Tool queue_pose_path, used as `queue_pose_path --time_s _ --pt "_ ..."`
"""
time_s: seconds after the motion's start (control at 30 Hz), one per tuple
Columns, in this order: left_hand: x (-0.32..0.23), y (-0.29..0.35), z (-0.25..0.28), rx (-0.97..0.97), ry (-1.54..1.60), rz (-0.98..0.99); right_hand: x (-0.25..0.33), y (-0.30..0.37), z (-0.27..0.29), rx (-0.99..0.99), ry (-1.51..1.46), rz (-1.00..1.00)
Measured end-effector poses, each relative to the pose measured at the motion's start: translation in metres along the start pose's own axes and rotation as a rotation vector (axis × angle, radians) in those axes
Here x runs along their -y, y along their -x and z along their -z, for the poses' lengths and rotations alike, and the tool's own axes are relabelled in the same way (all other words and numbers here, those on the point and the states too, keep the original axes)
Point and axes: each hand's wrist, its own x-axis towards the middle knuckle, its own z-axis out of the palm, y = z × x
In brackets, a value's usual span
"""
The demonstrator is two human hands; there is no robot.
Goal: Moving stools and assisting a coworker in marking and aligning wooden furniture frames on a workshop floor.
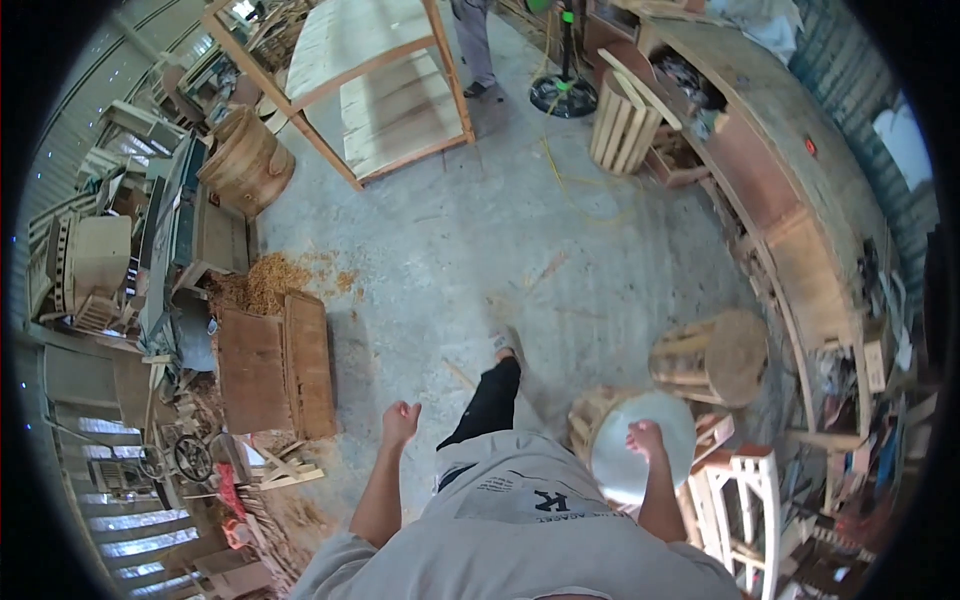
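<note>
My left hand (pixel 402 422) hangs in a loose fist over the concrete floor, with nothing visible in it. The nearest thing to it is a brown wooden cabinet-like box (pixel 262 365) on the left. On the other side, my right hand (pixel 645 437) has its fingers curled in, and no object shows in them. Below that hand stands a wooden drum with a pale round top (pixel 625 475). The hand appears above this top; I see no clear contact. One of my feet (pixel 503 345) is stretched forward on the floor.
Ahead is a wooden frame with pale panels (pixel 400 110), a person's leg (pixel 474 45) beside it. A round stand base (pixel 562 96), yellow cord (pixel 590 205) and slatted barrel (pixel 622 130) are further right. A long workbench (pixel 800 170) lines the right; sawdust (pixel 275 282) lies left.
</note>
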Motion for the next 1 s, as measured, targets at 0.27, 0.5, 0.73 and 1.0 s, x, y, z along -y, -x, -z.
queue_pose_path --time_s 0.27,0.5,0.73,1.0 --pt "-0.013 -0.18 -0.077 0.478 0.137 0.235 0.123 -0.076 0.003 -0.001 0.0 -0.227" --pt "-0.157 -0.357 -0.082 0.36 0.295 0.183 0.25 -0.154 0.053 -0.106 -0.262 -0.136" --pt "-0.213 -0.451 -0.105 0.214 -0.036 -0.021 0.306 -0.301 0.088 0.34 0.048 -0.195" --pt "-0.314 -0.439 -0.13 0.495 0.047 0.489 0.555 -0.438 0.183 0.094 -0.037 -0.119"
